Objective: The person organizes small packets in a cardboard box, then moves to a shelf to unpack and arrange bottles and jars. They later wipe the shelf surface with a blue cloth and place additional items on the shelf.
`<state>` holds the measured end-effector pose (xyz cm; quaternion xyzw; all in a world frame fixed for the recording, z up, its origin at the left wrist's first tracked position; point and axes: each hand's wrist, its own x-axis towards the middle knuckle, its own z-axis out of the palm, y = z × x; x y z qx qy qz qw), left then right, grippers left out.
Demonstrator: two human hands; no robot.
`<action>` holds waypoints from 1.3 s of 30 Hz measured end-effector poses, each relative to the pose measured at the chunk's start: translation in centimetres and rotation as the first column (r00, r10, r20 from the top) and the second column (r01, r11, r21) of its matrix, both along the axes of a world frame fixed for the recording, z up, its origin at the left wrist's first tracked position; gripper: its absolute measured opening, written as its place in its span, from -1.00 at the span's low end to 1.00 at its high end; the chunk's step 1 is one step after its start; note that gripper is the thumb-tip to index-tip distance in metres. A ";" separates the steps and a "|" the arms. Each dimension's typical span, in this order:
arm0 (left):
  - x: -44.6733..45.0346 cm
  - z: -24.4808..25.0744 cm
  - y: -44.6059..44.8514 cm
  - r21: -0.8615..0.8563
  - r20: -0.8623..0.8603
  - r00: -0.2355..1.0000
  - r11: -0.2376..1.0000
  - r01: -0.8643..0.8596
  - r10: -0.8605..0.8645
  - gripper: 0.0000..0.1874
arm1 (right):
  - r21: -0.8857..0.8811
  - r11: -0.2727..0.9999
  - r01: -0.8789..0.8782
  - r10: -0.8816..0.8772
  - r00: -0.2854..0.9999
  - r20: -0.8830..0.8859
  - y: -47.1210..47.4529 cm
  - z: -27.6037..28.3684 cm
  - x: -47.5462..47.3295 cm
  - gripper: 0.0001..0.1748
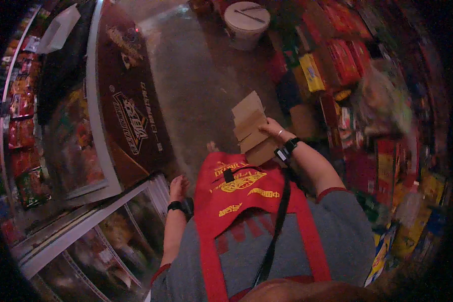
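My right hand [272,128] grips the edge of a flattened piece of brown cardboard [252,120], which has several folds or layers. The cardboard is in front of my red apron [245,181], which bears yellow print. My left hand [178,187] hangs at my side, close to the corner of a white-framed display cabinet [109,222]. Its fingers look curled; blur hides whether they are apart, and nothing is seen in them. A black band with a small device sits on each wrist.
A brown chest freezer [132,113] with a white rim lines the left of a narrow floor aisle [188,75]. Ahead stands a white lidded bucket [247,22]. Packaged goods [343,60] and a plastic bag [385,98] crowd the right. Wall shelves with packets [22,105] stand far left.
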<state>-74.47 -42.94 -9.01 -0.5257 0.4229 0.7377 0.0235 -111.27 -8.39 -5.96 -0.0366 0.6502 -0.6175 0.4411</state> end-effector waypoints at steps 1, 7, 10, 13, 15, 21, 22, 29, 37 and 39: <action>0.1 -0.1 0.1 -0.005 0.036 0.999 1.000 -0.004 0.004 -0.83 | -0.006 1.000 0.005 -0.004 0.998 0.066 0.3 -0.5 0.2 -0.46; -5.7 -2.1 -10.0 -0.021 0.178 0.962 0.977 0.213 -0.206 -0.83 | 0.064 0.991 0.119 -0.131 0.965 0.229 -5.6 -6.3 -5.7 -0.50; -11.0 -2.8 -16.3 0.049 0.175 0.978 0.993 0.105 -0.112 -0.82 | 0.108 0.968 0.226 -0.248 0.926 0.284 -8.4 -8.2 -11.7 -0.50; -16.9 -2.7 -20.8 -0.050 0.235 0.971 0.996 0.067 -0.054 -0.83 | 0.025 0.971 0.238 -0.240 0.965 0.110 -10.7 -9.1 -16.7 -0.54; -19.9 -1.9 -23.9 -0.020 0.229 0.965 0.990 0.137 -0.129 -0.81 | 0.071 0.945 0.319 -0.326 0.938 0.121 -11.6 -8.7 -17.3 -0.56; -31.6 -1.9 -31.8 -0.147 0.142 0.987 0.984 0.099 -0.079 -0.77 | 0.142 0.929 0.341 -0.359 0.924 0.132 -20.1 -6.5 -26.7 -0.59; -32.7 -2.4 -32.6 -0.093 0.067 0.995 0.992 0.086 -0.080 -0.78 | 0.152 0.936 0.318 -0.340 0.929 0.147 -21.1 -6.2 -28.1 -0.58; -36.7 -2.8 -33.0 0.009 0.120 0.982 0.989 0.149 -0.149 -0.85 | 0.334 0.937 0.105 -0.104 0.994 -0.022 -28.2 -3.7 -43.9 -0.60; -48.5 3.0 -36.2 0.027 0.074 0.989 0.991 -0.128 0.126 -0.82 | 0.371 0.928 0.034 0.010 0.993 -0.115 -39.3 -5.1 -62.5 -0.55; -52.0 3.3 -37.9 0.029 0.064 0.979 0.980 -0.194 0.192 -0.78 | 0.258 0.965 0.054 -0.025 0.993 -0.116 -41.9 -6.1 -66.0 -0.43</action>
